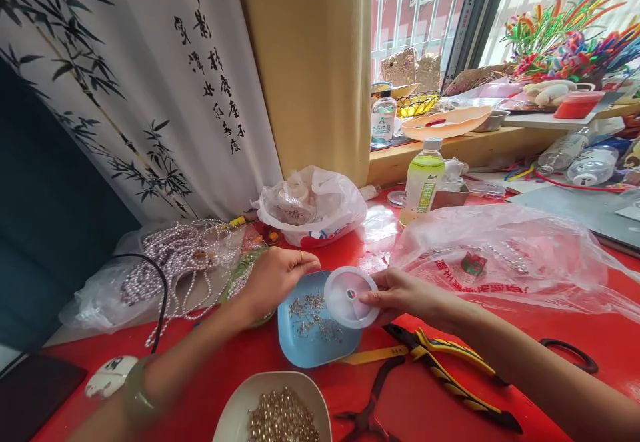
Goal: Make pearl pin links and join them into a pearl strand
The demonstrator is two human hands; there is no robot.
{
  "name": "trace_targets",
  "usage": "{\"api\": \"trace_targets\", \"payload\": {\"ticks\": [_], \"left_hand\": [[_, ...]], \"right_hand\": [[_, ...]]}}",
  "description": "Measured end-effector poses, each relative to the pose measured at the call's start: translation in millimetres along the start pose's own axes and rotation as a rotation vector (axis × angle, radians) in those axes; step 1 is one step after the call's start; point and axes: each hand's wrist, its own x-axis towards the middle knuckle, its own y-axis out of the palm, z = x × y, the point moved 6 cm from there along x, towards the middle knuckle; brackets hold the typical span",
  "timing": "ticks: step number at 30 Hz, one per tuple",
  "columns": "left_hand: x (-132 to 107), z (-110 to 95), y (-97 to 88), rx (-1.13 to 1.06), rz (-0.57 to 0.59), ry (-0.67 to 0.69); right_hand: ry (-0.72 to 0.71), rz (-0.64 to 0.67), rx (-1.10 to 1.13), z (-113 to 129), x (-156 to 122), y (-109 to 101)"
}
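Observation:
My right hand (389,293) grips a round, translucent white spool (345,312) by its edge, with the thumb near its hub. The spool is tilted over the right part of a blue tray (291,352), which holds a scatter of small metal pins (320,327). At the tray's upper left, my left hand (284,275) is closed in a pinch; whatever sits between its fingertips is too small to make out. Gold beads (284,417) fill a cream bowl (235,410) nearer to me, cut off by the bottom edge.
Yellow-and-black pliers (453,369) and dark-handled pliers (367,415) lie at the right front. Strings of pearly beads (173,262) spill from a bag on the left. Behind stand a plastic bag (325,212) and a drink bottle (423,182). A mouse (111,375) rests at left.

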Motion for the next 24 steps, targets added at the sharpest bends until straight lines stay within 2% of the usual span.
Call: {"api": "trace_targets", "payload": {"ticks": [2,4,7,10,14,16,18,21,22,24], "left_hand": [[-0.6,8.9,-9.9,-0.021,0.023,-0.033],[-4.5,21.7,-25.3,0.034,0.045,-0.091],[-16.7,42.2,-58.2,0.118,0.012,-0.146],[-32.9,64.4,-95.7,0.164,-0.078,-0.211],[-54.0,85.3,-142.4,0.287,-0.320,-0.350],[-60.9,81.1,-151.6,0.326,-0.408,-0.354],[-62.6,65.6,-145.3,0.339,-0.418,-0.289],[-56.5,30.6,-109.1,0.339,-0.268,-0.154],[-53.6,18.8,-95.6,0.329,-0.237,-0.128],[-46.0,-8.2,-66.3,0.320,-0.143,0.003]], "right_hand": [[-0.009,-0.135,-0.072,-0.9,4.9,-18.8],[-0.066,-0.319,-0.255,1.6,10.2,-45.3],[-0.063,-0.451,-0.391,-2.5,21.6,-81.5],[-0.042,-0.580,-0.562,-5.0,31.1,-110.2],[-0.021,-0.734,-0.802,3.6,33.4,-122.6],[-0.033,-0.825,-0.919,15.3,27.0,-118.1],[-0.069,-0.904,-1.019,31.4,16.2,-104.5],[-0.185,-0.906,-1.113,58.4,-0.5,-62.2],[-0.259,-0.862,-1.129,67.5,-4.7,-42.3],[-0.508,-0.659,-1.039,84.2,-10.7,3.5]]}}
